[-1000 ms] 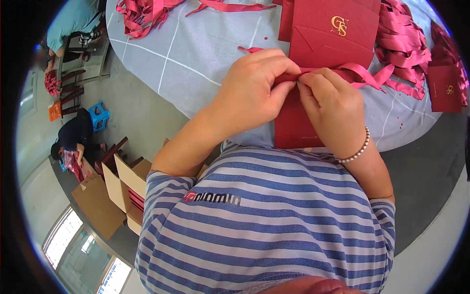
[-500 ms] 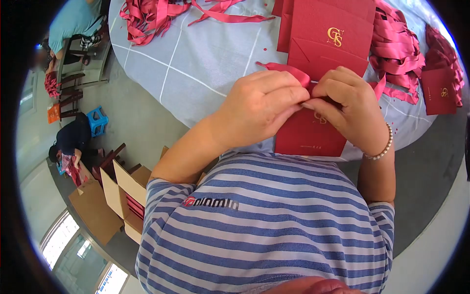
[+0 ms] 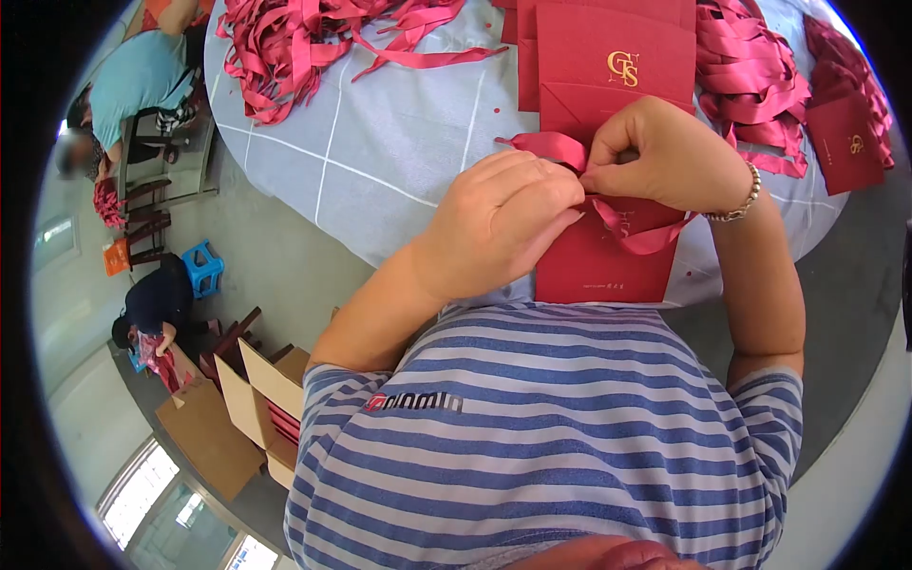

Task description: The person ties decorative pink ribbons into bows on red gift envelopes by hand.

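Note:
A red paper bag (image 3: 600, 268) with gold lettering lies flat at the table edge in front of me, partly covered by my hands. Above it my left hand (image 3: 503, 211) is closed, its fingertips pinching a pinkish-red ribbon (image 3: 549, 145). My right hand (image 3: 670, 160), with a beaded bracelet at the wrist, pinches the same ribbon between thumb and forefinger, close to the left fingertips. One ribbon end sticks out to the left above my left hand. Another length loops down across the bag to the right. The exact crossing of the ribbon is hidden by my fingers.
More red bags (image 3: 617, 43) are stacked just beyond my hands. Ribbon heaps lie at the left (image 3: 285, 57) and right (image 3: 755, 85) on the grey checked tablecloth (image 3: 380, 157). An open cardboard box (image 3: 249, 399) stands on the floor left; other people work farther off.
My right hand has shifted slightly up and turned, its wrist raised. A ribbon length now hangs in a loop across the bag below it. Both hands keep their pinch.

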`<state>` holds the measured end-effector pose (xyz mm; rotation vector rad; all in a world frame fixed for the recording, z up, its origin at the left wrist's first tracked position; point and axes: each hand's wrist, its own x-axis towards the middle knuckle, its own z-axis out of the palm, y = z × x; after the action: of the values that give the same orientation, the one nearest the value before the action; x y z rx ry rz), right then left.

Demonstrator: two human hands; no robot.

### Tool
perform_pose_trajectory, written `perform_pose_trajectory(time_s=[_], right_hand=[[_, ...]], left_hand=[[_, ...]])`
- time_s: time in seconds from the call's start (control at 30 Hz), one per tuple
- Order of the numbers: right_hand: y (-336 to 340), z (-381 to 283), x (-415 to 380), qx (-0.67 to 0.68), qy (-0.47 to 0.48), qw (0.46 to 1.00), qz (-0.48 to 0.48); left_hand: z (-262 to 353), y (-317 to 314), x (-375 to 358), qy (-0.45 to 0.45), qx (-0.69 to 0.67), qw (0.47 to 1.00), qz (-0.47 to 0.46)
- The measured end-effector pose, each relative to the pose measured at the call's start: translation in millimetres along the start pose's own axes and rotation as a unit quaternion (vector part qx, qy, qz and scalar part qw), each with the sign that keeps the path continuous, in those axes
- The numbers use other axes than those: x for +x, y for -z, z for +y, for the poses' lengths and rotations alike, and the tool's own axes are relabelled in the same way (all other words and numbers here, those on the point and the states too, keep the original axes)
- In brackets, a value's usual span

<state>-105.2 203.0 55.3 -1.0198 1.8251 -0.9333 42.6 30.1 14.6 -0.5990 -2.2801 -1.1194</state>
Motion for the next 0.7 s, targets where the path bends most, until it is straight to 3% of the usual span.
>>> perform_pose_trajectory(time_s=[0.03, 0.1, 0.13, 0.2, 0.27, 0.33, 0.37, 0.43, 0.47, 0.53, 0.6, 0.7], right_hand=[[-4, 3, 2, 0.002, 0.0, 1.0, 0.002], [-11, 11, 8, -0.01, 0.035, 0.993, 0.109], [-10, 15, 16, 0.009, 0.077, 0.98, 0.183], [5, 20, 30, 0.015, 0.077, 0.962, 0.261], [11, 8, 25, 0.002, 0.028, 0.97, 0.24], [-1, -3, 21, -0.059, 0.136, 0.901, 0.408], [-2, -52, 2, 0.087, 0.006, 0.925, 0.371], [8, 5, -7, -0.008, 0.13, 0.892, 0.433], [21, 13, -27, -0.005, 0.071, 0.916, 0.394], [18, 20, -42, -0.013, 0.063, 0.894, 0.443], [14, 33, -67, -0.019, 0.004, 0.929, 0.369], [2, 45, -98, 0.036, -0.102, 0.971, 0.214]], left_hand=[[1, 3, 0, -0.001, -0.001, 1.0, -0.003], [2, 9, 0, 0.073, 0.003, 0.995, -0.066], [2, 9, 1, 0.073, 0.002, 0.995, -0.067], [2, 9, 1, 0.131, -0.015, 0.988, -0.082], [-1, 8, -1, 0.14, -0.014, 0.988, -0.069], [-3, 12, -1, 0.15, -0.014, 0.987, -0.057], [-3, 20, -1, 0.163, 0.024, 0.983, -0.079], [-8, 32, -2, 0.192, 0.065, 0.974, -0.106], [-12, 34, -4, 0.192, 0.063, 0.974, -0.107], [-20, 32, -6, 0.151, 0.097, 0.982, -0.053], [-14, 28, 0, 0.161, 0.116, 0.98, -0.023], [1, 23, 24, 0.092, 0.22, 0.971, -0.014]])
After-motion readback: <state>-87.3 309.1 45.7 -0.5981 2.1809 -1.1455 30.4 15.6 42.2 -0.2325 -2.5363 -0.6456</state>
